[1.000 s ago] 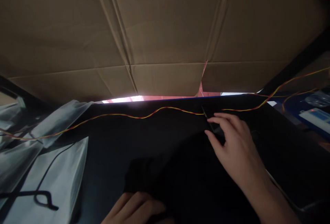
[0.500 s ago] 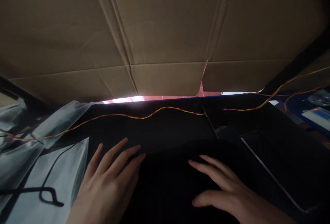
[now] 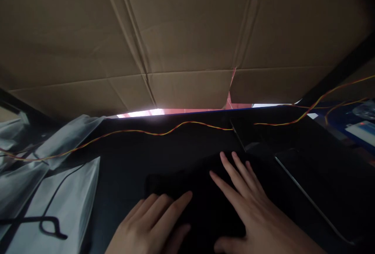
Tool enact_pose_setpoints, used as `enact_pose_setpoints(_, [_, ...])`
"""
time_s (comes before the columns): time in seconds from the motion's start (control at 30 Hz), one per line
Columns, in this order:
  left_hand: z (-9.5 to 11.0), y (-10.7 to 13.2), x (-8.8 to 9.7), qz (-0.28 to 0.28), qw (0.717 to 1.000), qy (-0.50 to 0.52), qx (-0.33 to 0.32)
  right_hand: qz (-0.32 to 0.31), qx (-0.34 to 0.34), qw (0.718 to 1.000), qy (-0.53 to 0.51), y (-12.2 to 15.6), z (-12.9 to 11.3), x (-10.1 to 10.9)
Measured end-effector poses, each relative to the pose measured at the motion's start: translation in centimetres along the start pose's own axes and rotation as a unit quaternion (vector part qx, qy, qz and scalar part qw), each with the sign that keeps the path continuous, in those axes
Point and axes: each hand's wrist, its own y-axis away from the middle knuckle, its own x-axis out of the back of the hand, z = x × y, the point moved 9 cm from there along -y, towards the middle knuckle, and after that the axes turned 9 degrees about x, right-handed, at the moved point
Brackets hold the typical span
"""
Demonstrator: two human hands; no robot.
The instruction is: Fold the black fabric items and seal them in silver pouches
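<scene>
A: How many hands do we count, and how do they stand?

B: We count two. The left hand (image 3: 146, 222) lies palm down with its fingers bent and its forefinger pointing inward; we cannot tell whether it has hold of anything. The right hand (image 3: 249, 209) is wide open, fingers fanned and thumb apart, and we see it grasping nothing.

A: What do we find beneath them?

B: One black, soft-edged piece, apparently cloth (image 3: 202, 205), spread between and under the hands at the near middle of one black tabletop (image 3: 129, 160). Its outline is partly lost in the dark.

A: Which other items do we number?

B: Two flat dark slabs: a small slab (image 3: 245, 132), just beyond the right fingertips, and a long slab (image 3: 319, 193) with one pale edge, to the right of that hand. One red-and-yellow twisted wire (image 3: 190, 122) crosses the far side, hidden for a stretch at the small slab.

A: And at the margins?

B: At left we count at least three translucent bags (image 3: 66, 203), with one looped black cord (image 3: 23, 219) over the nearest. At right lies one white-and-blue device (image 3: 361, 131); one creased cardboard sheet (image 3: 187, 31) fills the top.
</scene>
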Motion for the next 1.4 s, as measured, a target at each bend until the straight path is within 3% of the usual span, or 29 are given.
enact_pose_setpoints(0.17, [-1.6,1.6,-2.8,-0.056,0.99,-0.122,-0.033,-0.083,-0.024,0.996,-0.023,0.2,1.1,-2.4])
enact_pose_setpoints(0.27, [-4.0,2.8,-4.2,-0.094,0.983,-0.161,0.005,-0.097,-0.026,0.994,-0.037,0.5,1.9,-2.7])
enact_pose_setpoints(0.37, [-5.3,3.0,-4.1,-0.094,0.98,-0.173,0.035,-0.085,-0.026,0.995,-0.037,0.8,2.6,-2.4])
enact_pose_setpoints(0.43, [-5.0,2.6,-3.5,-0.071,0.98,-0.186,0.028,-0.05,-0.006,0.999,-0.009,1.0,2.3,-1.4])
enact_pose_setpoints(0.53, [-2.7,2.3,-3.2,-0.042,0.98,-0.193,-0.024,0.017,0.071,0.996,0.055,1.2,0.3,0.1])
enact_pose_setpoints(0.6, [-0.8,2.6,-3.9,-0.034,0.98,-0.185,-0.066,0.034,0.112,0.99,0.084,1.5,-0.9,-0.1])
enact_pose_setpoints(0.7, [0.4,3.6,-5.6,-0.037,0.981,-0.173,-0.082,0.026,0.101,0.99,0.097,2.5,-0.4,-1.7])
enact_pose_setpoints(0.8, [0.3,4.3,-6.5,-0.031,0.984,-0.162,-0.069,-0.022,0.074,0.995,0.065,3.7,1.3,-2.6])
enact_pose_setpoints(0.87, [0.1,4.5,-6.6,-0.03,0.985,-0.159,-0.067,-0.038,0.074,0.996,0.04,4.0,1.8,-1.9])
enact_pose_setpoints(1.03, [0.1,3.6,-6.5,-0.039,0.981,-0.182,-0.059,0.061,0.048,0.992,0.098,2.0,0.4,1.3])
enact_pose_setpoints(1.13, [0.4,3.2,-6.8,-0.027,0.981,-0.184,-0.054,0.095,0.055,0.981,0.159,1.1,-1.3,-0.4])
enact_pose_setpoints(1.27, [0.5,3.1,-6.8,-0.035,0.98,-0.189,-0.056,0.081,0.091,0.971,0.205,2.0,-1.8,-3.2])
enact_pose_setpoints(1.33, [0.5,3.0,-6.2,-0.042,0.978,-0.192,-0.07,0.073,0.095,0.976,0.183,2.5,-1.2,-2.7])
enact_pose_setpoints(1.4, [0.4,2.6,-5.3,-0.048,0.976,-0.195,-0.089,0.096,0.06,0.982,0.148,2.3,0.0,-0.5])
